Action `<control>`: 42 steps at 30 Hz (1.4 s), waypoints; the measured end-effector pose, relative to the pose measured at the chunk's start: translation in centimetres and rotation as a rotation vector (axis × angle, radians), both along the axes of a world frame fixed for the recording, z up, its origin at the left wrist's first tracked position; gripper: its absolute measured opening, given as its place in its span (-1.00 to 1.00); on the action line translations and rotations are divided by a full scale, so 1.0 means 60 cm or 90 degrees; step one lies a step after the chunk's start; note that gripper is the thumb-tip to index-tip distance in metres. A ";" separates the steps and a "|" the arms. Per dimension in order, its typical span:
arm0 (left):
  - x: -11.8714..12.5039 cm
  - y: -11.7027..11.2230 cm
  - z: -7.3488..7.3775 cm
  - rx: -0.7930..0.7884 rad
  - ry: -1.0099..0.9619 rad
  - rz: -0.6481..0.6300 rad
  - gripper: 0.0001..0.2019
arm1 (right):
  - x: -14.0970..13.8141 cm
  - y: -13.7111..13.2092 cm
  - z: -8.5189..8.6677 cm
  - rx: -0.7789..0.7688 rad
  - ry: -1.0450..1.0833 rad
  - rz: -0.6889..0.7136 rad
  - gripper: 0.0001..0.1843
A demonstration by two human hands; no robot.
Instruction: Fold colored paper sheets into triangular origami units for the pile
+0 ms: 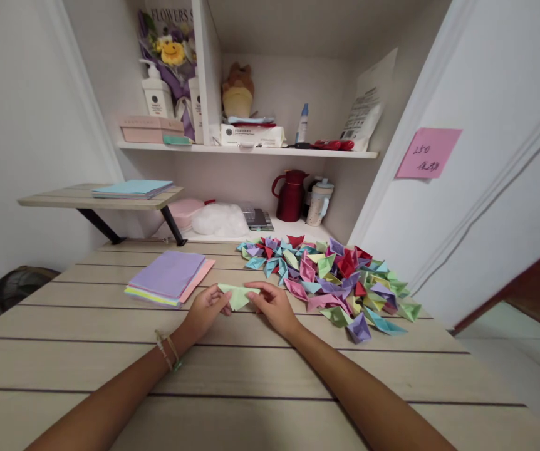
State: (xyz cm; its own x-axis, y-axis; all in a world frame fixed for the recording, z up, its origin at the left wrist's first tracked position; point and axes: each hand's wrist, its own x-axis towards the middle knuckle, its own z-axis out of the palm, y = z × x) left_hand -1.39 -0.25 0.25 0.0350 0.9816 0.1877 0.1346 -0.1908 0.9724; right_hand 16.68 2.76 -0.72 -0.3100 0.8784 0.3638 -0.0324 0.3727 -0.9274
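Between my two hands is a small piece of folded pale green paper [238,296], wide along its top edge and narrowing to a point below. My left hand [208,307] pinches its left end, thumb in front. At the other end my right hand [274,305] grips the paper between thumb and fingers. Just right of my right hand lies a heap of folded paper boats [340,275] in purple, red, pink, blue, green and yellow. A stack of square coloured paper [166,275], purple on top, rests to the left of my left hand.
A small raised shelf [63,195] on black legs carries blue paper sheets [131,188] at left. Behind the table stand a red jug [291,195], a pale cup [319,203] and a white fluffy bundle [220,220]. A pink note [430,153] hangs on the right wall.
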 end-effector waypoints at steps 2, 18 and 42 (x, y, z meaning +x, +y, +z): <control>0.000 0.001 0.003 -0.010 -0.018 0.001 -0.77 | 0.001 0.001 0.000 -0.012 0.011 -0.007 -0.63; -0.002 0.005 -0.006 -0.009 -0.034 -0.013 -0.71 | 0.002 0.003 -0.001 0.056 -0.023 -0.052 -0.73; 0.003 0.002 0.004 0.031 -0.120 0.031 -0.68 | 0.000 0.015 -0.011 -0.108 0.153 0.029 -0.70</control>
State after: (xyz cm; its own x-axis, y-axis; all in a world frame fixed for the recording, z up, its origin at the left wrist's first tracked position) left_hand -1.21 -0.16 0.47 -0.0521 0.9710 0.2333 -0.0384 -0.2354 0.9711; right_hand 16.68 3.64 -1.36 -0.2729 0.9203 0.2804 -0.2710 0.2061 -0.9403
